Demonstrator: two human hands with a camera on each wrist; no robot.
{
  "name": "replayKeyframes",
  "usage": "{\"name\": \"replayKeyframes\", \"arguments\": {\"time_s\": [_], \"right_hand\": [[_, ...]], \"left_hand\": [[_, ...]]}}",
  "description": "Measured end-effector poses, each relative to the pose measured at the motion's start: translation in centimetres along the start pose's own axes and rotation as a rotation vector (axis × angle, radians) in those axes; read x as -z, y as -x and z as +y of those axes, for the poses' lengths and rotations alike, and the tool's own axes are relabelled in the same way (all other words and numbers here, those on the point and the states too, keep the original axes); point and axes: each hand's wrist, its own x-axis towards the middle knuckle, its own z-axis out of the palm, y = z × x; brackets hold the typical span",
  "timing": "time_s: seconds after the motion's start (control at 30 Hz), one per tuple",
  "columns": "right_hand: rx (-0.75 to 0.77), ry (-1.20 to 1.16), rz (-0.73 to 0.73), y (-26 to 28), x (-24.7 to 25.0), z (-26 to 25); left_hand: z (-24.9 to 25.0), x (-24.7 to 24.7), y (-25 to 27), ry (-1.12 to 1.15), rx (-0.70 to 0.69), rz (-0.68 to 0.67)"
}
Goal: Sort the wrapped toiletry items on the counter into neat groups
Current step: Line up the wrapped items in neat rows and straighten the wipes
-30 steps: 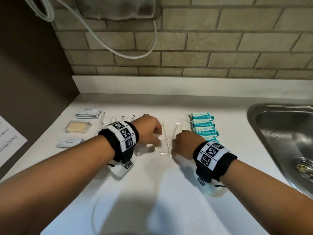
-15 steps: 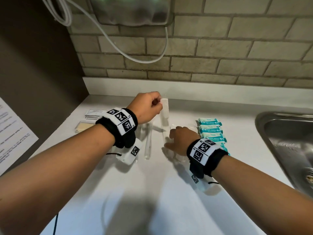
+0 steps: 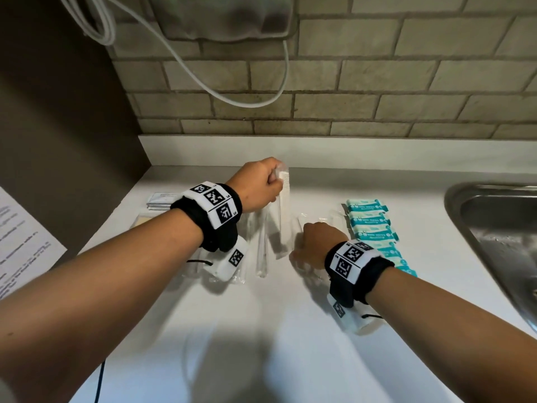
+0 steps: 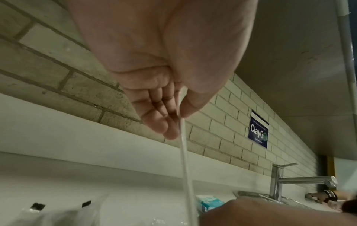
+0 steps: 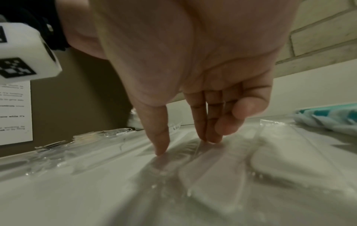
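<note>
White counter [image 3: 261,330] below a brick wall [image 3: 377,82] carries the sorting area. One second ago both hands lay low on the clear packets; the left hand [image 3: 258,181] has since risen and now pinches the top of a wrapped comb [image 3: 283,216], which hangs clear of the surface. The right hand [image 3: 315,242] presses extended fingers [image 5: 160,137] onto the remaining clear packets [image 5: 212,175], gripping nothing. Teal packs [image 3: 372,225] sit grouped beside the sink [image 3: 494,228]. Judgement: one item is separated, ready for regrouping.

Hand [image 5: 193,73] fingertips on clear packets [image 5: 212,175]
</note>
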Motion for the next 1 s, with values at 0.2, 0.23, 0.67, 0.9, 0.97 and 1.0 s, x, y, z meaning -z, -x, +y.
{"name": "replayKeyframes", "arguments": {"time_s": [0.2,0.23,0.67,0.9,0.97,1.0], "right_hand": [[-0.013,-0.032,-0.032,0.7,0.5,0.8],[-0.018,-0.027,-0.037,0.8,0.6,1.0],[0.208,0.124,0.106,1.2,0.2,2.3],[0.305,0.294,0.018,1.5,-0.8,1.8],[0.290,0.339,0.007,1.6,-1.0,1.6],[0.285,0.356,0.004,1.5,-1.1,1.5]], "left_hand": [[-1.8,-2.6,-1.5,-0.100,0.106,-0.182],[-2.1,-3.1,-1.8,-0.114,0.124,-0.194],[-3.1,-5.4,-2.3,-0.482,0.011,-0.324],[-1.1,-6.5,4.0,-0.875,-0.114,-0.456],[-1.7,-7.1,4.5,-0.877,-0.108,-0.435],[-2.0,-7.3,4.6,-0.873,-0.103,-0.429]]}}
